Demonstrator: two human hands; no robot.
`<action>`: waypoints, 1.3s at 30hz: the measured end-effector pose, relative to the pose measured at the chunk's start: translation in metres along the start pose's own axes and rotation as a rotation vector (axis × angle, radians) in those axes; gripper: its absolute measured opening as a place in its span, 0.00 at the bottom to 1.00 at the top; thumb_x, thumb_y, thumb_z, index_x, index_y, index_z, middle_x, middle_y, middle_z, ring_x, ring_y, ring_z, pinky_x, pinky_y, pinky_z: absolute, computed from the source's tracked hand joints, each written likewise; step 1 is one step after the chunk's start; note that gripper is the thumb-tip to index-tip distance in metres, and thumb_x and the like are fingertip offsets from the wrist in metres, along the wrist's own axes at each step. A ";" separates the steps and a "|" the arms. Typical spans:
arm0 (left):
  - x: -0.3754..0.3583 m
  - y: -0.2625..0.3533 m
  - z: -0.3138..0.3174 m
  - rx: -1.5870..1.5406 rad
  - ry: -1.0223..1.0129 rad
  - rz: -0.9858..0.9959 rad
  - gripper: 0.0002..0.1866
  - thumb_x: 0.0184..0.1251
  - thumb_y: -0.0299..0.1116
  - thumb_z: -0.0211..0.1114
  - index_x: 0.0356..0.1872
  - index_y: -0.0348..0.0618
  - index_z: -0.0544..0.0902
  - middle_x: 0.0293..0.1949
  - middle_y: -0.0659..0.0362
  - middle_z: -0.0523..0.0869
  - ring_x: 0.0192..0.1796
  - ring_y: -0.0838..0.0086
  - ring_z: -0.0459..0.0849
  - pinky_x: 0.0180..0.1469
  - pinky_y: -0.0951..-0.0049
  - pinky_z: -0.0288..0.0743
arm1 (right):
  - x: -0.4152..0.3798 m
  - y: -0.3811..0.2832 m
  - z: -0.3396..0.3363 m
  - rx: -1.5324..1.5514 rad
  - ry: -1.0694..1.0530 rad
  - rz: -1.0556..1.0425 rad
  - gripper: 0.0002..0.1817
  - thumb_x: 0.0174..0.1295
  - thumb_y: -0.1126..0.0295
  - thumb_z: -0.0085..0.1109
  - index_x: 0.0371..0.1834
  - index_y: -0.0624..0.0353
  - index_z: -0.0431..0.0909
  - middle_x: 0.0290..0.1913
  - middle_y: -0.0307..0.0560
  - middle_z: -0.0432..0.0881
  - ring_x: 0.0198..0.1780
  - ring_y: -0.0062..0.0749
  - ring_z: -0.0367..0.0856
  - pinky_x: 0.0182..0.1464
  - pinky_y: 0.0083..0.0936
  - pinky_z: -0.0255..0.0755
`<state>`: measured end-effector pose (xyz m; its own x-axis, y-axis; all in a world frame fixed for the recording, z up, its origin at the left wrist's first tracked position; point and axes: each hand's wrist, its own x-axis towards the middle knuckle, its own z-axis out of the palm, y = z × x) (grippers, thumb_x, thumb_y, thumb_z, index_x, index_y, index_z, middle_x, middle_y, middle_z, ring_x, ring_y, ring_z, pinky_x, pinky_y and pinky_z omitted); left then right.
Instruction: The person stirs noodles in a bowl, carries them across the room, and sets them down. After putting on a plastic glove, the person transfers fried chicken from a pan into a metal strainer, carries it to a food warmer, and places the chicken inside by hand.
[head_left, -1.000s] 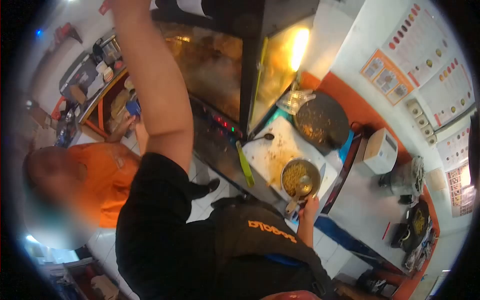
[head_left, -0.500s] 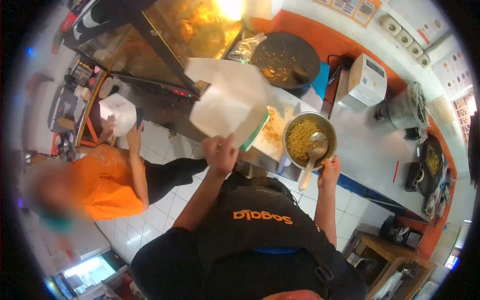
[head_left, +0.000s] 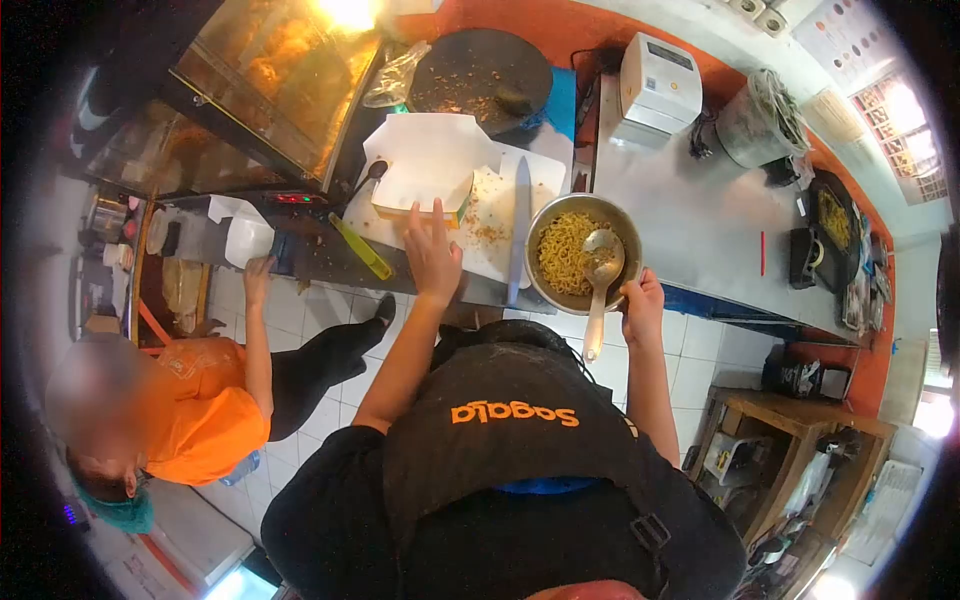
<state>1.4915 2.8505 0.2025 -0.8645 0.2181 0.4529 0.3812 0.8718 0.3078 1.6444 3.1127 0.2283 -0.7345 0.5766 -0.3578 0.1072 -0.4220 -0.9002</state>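
Note:
An open white paper food box (head_left: 428,165) rests on the white cutting board (head_left: 488,262), its lid folded back. My left hand (head_left: 432,252) is at its front edge, fingers spread and touching the near wall. In my right hand (head_left: 643,303) is the rim side of a metal bowl (head_left: 632,228), held in front of the counter's edge. Cooked noodles (head_left: 562,255) fill part of the bowl. A serving spoon (head_left: 597,305) leans in it, its handle sticking out over the near rim. Beside the bowl lies a long knife (head_left: 520,225) on the board.
A round dark chopping block (head_left: 480,80) with crumbs stands behind the board. To the left are a lit glass food cabinet (head_left: 275,85) and a green-handled tool (head_left: 360,247). A white printer (head_left: 660,85) sits on the steel counter. A co-worker in orange (head_left: 205,400) reaches toward another box (head_left: 245,235).
The food box, tilted and held up in my left hand before, now sits on the cutting board, and my left fingers have spread. My right hand keeps the bowl. The co-worker's box is lower, on the counter.

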 end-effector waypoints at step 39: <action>-0.020 -0.029 -0.080 -1.530 -0.414 -0.755 0.06 0.56 0.18 0.52 0.30 0.40 0.65 0.24 0.60 0.73 0.20 0.81 0.75 0.20 0.83 0.73 | -0.039 -0.016 0.136 -1.212 -0.733 -0.530 0.26 0.52 0.81 0.45 0.59 0.58 0.66 0.30 0.54 0.73 0.34 0.42 0.73 0.38 0.31 0.67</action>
<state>1.5243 2.7861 0.2512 -0.9082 0.2960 -0.2959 -0.3789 -0.2812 0.8817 1.5802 3.0017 0.2904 -0.9868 -0.1477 -0.0656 -0.0668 0.7423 -0.6668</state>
